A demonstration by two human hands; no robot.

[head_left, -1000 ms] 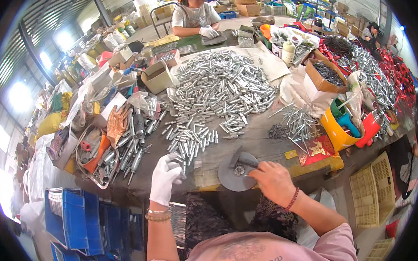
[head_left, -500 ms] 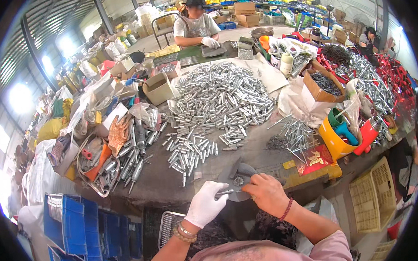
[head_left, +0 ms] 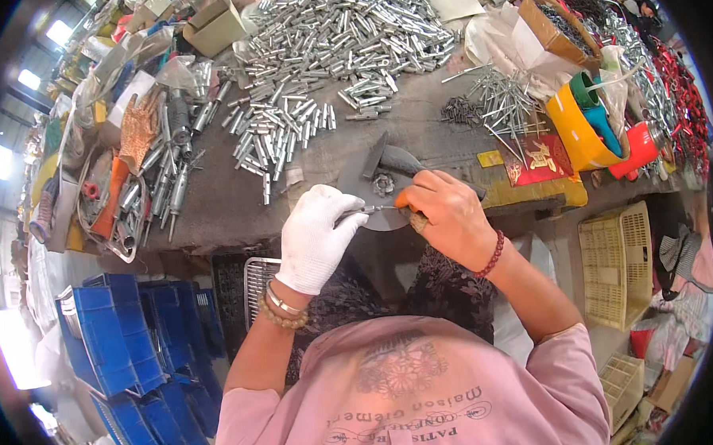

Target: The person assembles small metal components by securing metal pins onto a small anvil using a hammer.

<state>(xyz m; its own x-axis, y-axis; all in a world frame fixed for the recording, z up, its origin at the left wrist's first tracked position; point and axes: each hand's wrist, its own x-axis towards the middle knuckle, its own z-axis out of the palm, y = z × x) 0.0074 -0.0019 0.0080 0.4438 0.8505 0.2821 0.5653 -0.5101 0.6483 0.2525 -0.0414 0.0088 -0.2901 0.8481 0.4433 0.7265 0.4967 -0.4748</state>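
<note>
My white-gloved left hand [head_left: 316, 236] pinches a small silver metal cylinder [head_left: 354, 213] between thumb and fingers. My bare right hand [head_left: 454, 220] is closed on the thin end of a metal pin [head_left: 388, 207], which lines up with the cylinder; whether it sits inside cannot be made out. Just beyond the hands, a round grey metal plate [head_left: 351, 176] bears a small toothed metal piece [head_left: 383, 185] and a hammer [head_left: 375, 156] with a dark handle. Farther off lies a big heap of silver cylinders [head_left: 348, 40], with a looser group [head_left: 285, 130] nearer me.
Thin metal rods [head_left: 512, 104] and small dark parts [head_left: 461, 110] lie right of the heap. A yellow bucket [head_left: 573, 125] stands by a red bottle [head_left: 636, 148]. Tools and an orange glove [head_left: 139, 128] crowd the left. Blue bins [head_left: 111, 337] and a yellow crate [head_left: 615, 267] flank me.
The view has tipped downward, so the co-worker across the table is out of sight. My hands have drawn together, bringing the pin and the cylinder into line.
</note>
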